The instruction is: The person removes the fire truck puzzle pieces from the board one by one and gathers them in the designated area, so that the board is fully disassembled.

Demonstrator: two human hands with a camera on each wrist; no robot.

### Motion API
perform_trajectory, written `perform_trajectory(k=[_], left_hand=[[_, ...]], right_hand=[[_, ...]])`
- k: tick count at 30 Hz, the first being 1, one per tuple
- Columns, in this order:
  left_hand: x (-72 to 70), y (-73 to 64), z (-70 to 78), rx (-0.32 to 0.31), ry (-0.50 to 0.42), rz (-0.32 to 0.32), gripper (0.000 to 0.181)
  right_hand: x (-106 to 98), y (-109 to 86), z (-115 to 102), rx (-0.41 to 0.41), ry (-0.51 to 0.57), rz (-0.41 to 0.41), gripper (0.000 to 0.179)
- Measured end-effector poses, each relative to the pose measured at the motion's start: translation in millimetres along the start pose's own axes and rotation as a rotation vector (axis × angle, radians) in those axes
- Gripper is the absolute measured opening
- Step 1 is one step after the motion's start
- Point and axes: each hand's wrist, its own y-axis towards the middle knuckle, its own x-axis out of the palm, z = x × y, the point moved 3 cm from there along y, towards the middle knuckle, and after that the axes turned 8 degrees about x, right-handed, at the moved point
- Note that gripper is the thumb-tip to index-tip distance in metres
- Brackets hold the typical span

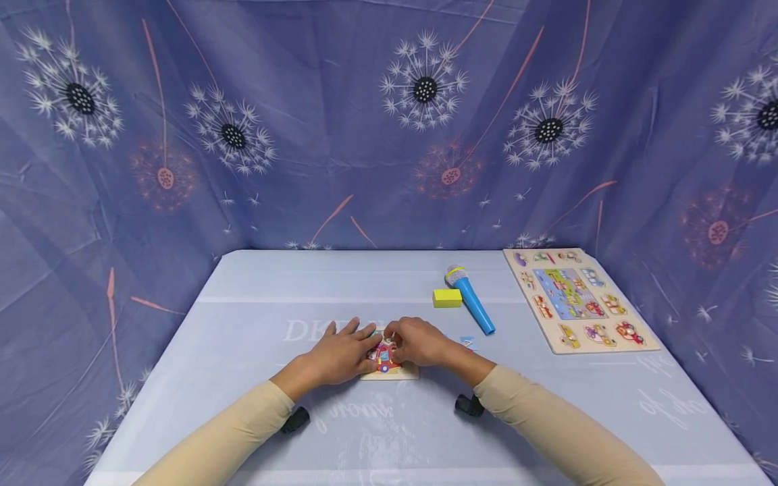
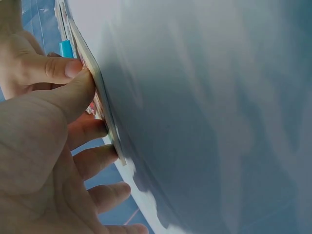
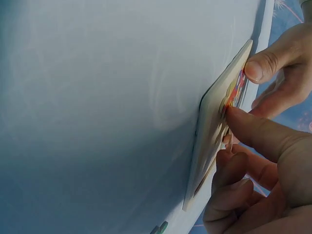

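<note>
A small wooden puzzle board (image 1: 406, 374) with a red vehicle picture (image 1: 384, 356) lies flat on the table between the two hands. My left hand (image 1: 340, 352) rests on its left side, fingers spread and nearly straight; in the left wrist view the thumb (image 2: 80, 90) touches the board's face near the edge. From the right, my right hand (image 1: 418, 341) bends over the board with fingers curled. Its thumb (image 3: 243, 119) and fingers pinch a small puzzle piece at the picture in the right wrist view. Most of that piece is hidden by the fingers.
Beyond the right hand lie a yellow block (image 1: 447, 298) and a blue toy microphone (image 1: 477, 307). A larger wooden puzzle board (image 1: 546, 336) with several vehicle pieces is at the right. A small blue piece (image 1: 467, 341) sits behind the right wrist. A patterned curtain (image 1: 340, 135) hangs behind the table.
</note>
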Motion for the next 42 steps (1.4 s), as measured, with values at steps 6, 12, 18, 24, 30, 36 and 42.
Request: perform_trajectory(k=[6, 12, 18, 24, 30, 36, 42], left_hand=[[1.6, -0.2, -0.3, -0.002, 0.001, -0.001, 0.063], [0.6, -0.5, -0.1, 0.003, 0.008, 0.0, 0.062], [-1.1, 0.8, 2.0, 0.002, 0.008, 0.003, 0.062], [0.1, 1.3, 1.8, 0.016, 0.017, 0.004, 0.06], [0.9, 0.1, 2.1, 0.033, 0.02, 0.001, 0.058], [1.1, -1.2, 3.8, 0.047, 0.032, 0.006, 0.053], [-0.5, 0.4, 3.4, 0.052, 0.024, -0.006, 0.058]], right_hand=[[0, -1.8, 1, -0.035, -0.031, 0.021, 0.037], [-6, -6.2, 4, -0.055, -0.011, 0.05, 0.039], [-22, -20.8, 23, -0.048, 0.065, 0.092, 0.04], [-35, -41.2, 54, -0.008, 0.119, 0.123, 0.041], [-39, -59.1, 76, 0.012, 0.128, 0.127, 0.039], [-34, -67.6, 85, 0.057, 0.126, 0.102, 0.04], [-26, -73.5, 86, 0.066, 0.109, 0.08, 0.038]])
